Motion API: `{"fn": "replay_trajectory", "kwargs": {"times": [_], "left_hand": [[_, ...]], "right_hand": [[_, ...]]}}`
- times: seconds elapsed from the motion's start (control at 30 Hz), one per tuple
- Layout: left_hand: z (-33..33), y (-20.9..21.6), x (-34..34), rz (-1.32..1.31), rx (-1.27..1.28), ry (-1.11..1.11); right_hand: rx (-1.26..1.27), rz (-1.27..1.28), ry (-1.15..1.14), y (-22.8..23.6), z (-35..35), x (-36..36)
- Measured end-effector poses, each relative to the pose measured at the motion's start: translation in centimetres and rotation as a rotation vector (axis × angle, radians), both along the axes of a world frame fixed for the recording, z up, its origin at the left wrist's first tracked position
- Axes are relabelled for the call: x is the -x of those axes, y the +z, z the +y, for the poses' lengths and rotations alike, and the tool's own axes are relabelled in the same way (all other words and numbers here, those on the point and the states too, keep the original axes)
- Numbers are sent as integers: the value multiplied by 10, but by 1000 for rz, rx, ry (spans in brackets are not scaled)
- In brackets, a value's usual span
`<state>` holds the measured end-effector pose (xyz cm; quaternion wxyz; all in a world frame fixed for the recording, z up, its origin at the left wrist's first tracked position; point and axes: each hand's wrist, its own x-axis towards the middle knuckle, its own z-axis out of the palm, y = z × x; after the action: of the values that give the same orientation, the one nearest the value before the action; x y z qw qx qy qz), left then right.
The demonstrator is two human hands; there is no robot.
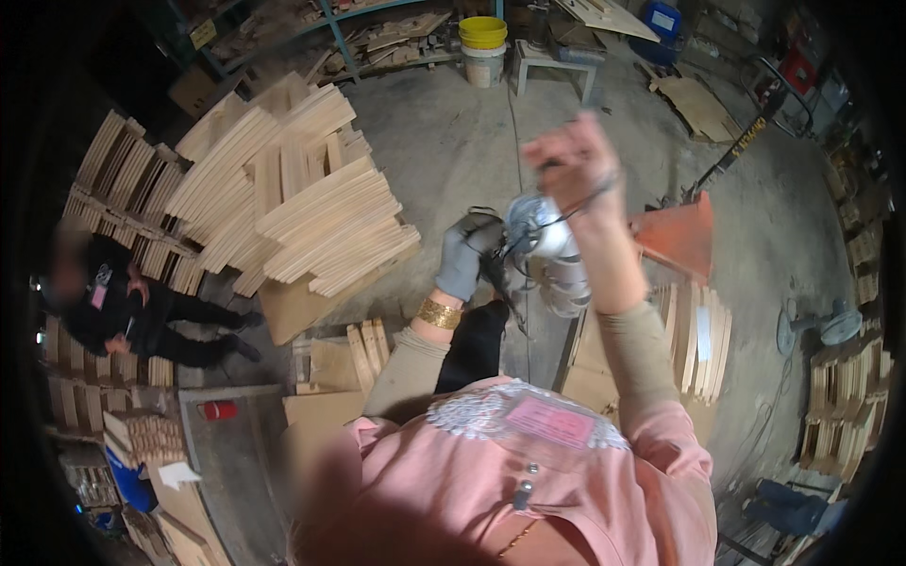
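My left hand (465, 257), in a grey glove with a gold bangle at the wrist, grips the dark body of a silver power tool (540, 229) held up in front of my chest. My right hand (571, 162) is bare and blurred, raised just above the tool with its fingers closed around a thin black cord (587, 200) that runs down to the tool. Below the tool hangs a ribbed silver part (564, 288). My pink shirt fills the bottom of the view.
Large piles of curved wooden slats (302, 203) lie to the left. A person in black (123, 311) sits among more stacks. An orange pallet jack (681, 234) stands at right, slat stacks (698, 340) beside it, a yellow bucket (482, 33) and a stool (552, 64) beyond.
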<state>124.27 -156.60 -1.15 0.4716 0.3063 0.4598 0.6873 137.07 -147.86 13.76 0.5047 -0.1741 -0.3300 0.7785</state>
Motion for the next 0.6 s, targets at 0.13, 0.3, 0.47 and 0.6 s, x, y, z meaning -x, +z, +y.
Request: {"fn": "replay_trajectory", "kwargs": {"times": [0.13, 0.3, 0.47, 0.6], "left_hand": [[112, -63, 61, -85, 75, -25], [264, -99, 109, 219, 96, -222], [379, -58, 173, 471, 25, -238], [469, -34, 240, 343, -138, -35]], "right_hand": [[-24, 332, 170, -14, 153, 9], [157, 309, 268, -41, 298, 141], [90, 341, 412, -36, 409, 221], [74, 292, 465, -15, 496, 296]]}}
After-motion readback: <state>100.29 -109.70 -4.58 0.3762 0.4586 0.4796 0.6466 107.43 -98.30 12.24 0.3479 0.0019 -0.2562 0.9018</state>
